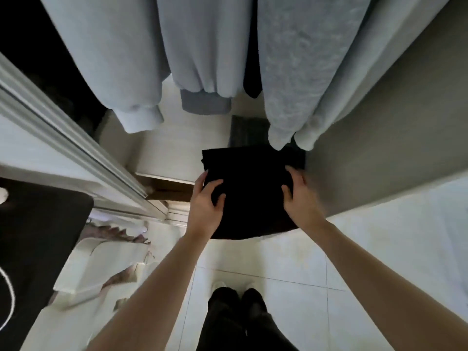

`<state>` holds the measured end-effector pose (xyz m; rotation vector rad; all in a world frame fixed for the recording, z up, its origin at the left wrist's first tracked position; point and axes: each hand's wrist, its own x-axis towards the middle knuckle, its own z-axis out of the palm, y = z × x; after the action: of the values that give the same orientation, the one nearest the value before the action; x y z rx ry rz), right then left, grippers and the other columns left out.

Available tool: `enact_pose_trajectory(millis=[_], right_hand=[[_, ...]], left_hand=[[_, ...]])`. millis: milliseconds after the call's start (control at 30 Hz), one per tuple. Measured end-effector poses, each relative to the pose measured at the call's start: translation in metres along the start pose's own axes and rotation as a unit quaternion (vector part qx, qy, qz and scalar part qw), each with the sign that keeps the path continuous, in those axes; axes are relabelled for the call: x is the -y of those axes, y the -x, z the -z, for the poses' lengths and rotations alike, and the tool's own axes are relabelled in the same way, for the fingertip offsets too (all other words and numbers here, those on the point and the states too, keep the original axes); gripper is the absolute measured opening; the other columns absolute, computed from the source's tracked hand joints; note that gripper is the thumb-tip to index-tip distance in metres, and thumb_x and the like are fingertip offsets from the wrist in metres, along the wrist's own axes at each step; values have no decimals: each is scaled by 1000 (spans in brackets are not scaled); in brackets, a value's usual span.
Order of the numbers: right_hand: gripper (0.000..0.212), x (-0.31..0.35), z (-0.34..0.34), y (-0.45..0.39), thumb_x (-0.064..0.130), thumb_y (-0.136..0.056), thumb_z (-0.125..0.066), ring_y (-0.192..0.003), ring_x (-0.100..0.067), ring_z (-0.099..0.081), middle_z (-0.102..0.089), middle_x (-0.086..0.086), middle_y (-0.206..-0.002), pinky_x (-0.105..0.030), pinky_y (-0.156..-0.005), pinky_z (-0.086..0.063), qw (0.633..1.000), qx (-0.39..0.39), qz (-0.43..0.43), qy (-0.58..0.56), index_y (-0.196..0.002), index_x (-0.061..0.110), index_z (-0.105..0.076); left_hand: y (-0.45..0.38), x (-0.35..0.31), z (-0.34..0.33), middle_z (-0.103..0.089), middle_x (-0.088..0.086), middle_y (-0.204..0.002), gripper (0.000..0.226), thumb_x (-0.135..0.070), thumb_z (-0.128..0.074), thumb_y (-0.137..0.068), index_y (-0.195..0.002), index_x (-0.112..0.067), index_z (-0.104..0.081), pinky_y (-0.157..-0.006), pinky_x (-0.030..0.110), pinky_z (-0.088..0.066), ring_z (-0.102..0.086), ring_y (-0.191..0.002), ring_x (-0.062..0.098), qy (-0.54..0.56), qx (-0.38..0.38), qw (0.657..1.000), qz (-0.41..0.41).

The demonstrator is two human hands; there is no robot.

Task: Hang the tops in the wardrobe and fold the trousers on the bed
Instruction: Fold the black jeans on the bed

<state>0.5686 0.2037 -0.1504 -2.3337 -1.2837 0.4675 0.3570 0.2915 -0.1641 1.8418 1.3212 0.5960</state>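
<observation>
Several grey tops (202,46) already hang in the wardrobe at 12 o'clock. The folded black trousers (249,188) sit at centre, held over the wardrobe floor — left hand (206,201) and right hand (301,196) each grip a side edge. Stowing them seems the remaining step.

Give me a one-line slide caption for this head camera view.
Both hands, left hand and right hand, grip a folded black garment beneath grey tops hanging in the wardrobe.

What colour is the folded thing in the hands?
Black: the folded garment shows best in the head view.
</observation>
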Motion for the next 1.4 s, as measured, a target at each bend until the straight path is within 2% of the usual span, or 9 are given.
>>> enact_pose_trajectory(millis=[233,333,433,567,700,833,1067,1200,1400], right_hand=[[45,-27,-35,-88,15,-97,-44,-109,-42,-51,-39,-20,-141,-44,-81,-49,978,-200,-25,57,-142,11,-41],[50,-58,-55,-117,26,-100,-39,-118,-44,-46,-29,-18,-150,-50,-88,-46,984,-129,-89,84,-149,23,-29],[66,-81,-77,-121,47,-97,-38,-137,-44,-28,-10,-21,-157,-53,-108,-32,992,-10,-105,67,-152,37,-3],[86,-85,-84,-111,39,-90,-57,-141,-45,-17,6,-22,-157,-51,-113,-26,989,37,-81,119,-150,43,4],[76,-72,-77,-122,9,-82,-56,-132,-45,-31,-9,-20,-154,-46,-111,-31,994,-6,-78,80,-150,29,-27],[63,-76,-78,-125,-2,-84,-50,-132,-40,-37,-22,-18,-154,-42,-112,-30,996,-89,-18,17,-143,22,-45],[65,-94,-89,-102,24,-96,-45,-135,-42,-30,-6,-15,-159,-45,-110,-30,989,5,-77,130,-152,35,-15],[71,-82,-78,-79,23,-94,-48,-140,-42,-19,-4,-20,-158,-46,-115,-22,980,36,-78,177,-154,24,-10],[64,-50,-64,-28,18,-96,-44,-145,-37,-13,-12,-19,-158,-44,-119,-18,984,71,7,164,-152,3,-15]], left_hand=[[-123,1,-63,-40,11,-148,31,-2,-59,-89,-118,-9,-66,-109,7,-27,-44,-134,22,17,-33,991,-131],[-155,29,-99,-23,7,-158,53,-5,-55,-91,-141,-17,-47,-113,31,-35,-42,-136,30,-86,74,992,-59],[-148,60,-122,-10,1,-163,75,-15,-50,-94,-153,-40,-11,-106,54,-40,-47,-128,38,-192,222,955,31],[-128,73,-131,-18,4,-161,69,-13,-43,-99,-154,-37,-10,-99,41,-44,-50,-126,35,-146,180,972,37],[-132,69,-129,-59,14,-130,63,0,-51,-93,-150,-23,-36,-102,41,-45,-56,-116,35,-117,70,991,-18],[-126,64,-125,-62,14,-112,65,11,-48,-86,-144,-18,-46,-89,43,-52,-60,-99,34,-77,-27,993,-85],[-117,75,-124,-31,5,-152,74,-2,-43,-96,-154,-36,-12,-90,48,-52,-51,-120,35,-180,116,976,24],[-112,67,-105,-11,2,-162,83,1,-51,-91,-155,-31,-9,-98,45,-48,-41,-134,36,-238,176,955,20],[-81,47,-62,-36,9,-153,64,-3,-49,-94,-152,-16,-26,-104,40,-43,-48,-131,31,-157,142,977,-27]])
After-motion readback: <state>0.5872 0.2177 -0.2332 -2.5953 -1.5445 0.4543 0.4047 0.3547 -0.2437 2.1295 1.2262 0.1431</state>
